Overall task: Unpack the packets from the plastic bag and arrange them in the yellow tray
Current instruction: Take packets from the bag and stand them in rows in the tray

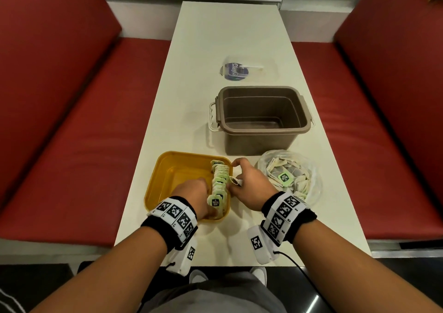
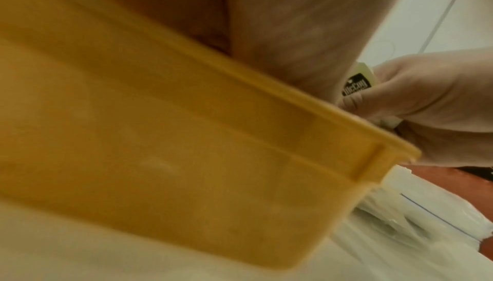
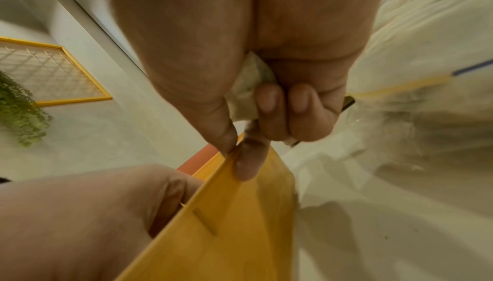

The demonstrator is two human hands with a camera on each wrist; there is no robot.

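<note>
A long white table [image 1: 227,37] runs between two red benches [image 1: 60,121]. Near its front edge sits the yellow tray [image 1: 172,169], with a row of packets [image 1: 219,183] standing on edge along its right wall. The plastic bag [image 1: 291,176] lies just right of the tray near the table's right edge, open and still holding loose packets. Behind it stands a brown tub [image 1: 261,118], and farther back a clear lid [image 1: 244,69].

From the head view the left hand [image 1: 194,193] reaches down inside the tray against the row; whether its fingers grasp anything cannot be told, and the left wrist view shows mostly the tray's outer wall [image 2: 186,138]. The right hand [image 1: 251,183] is at the tray's right rim. Only the right wrist view shows its grasp: thumb and forefinger [image 3: 248,159] pinch the rim [image 3: 213,178], while the other fingers curl around a packet [image 3: 248,87] in the palm.
</note>
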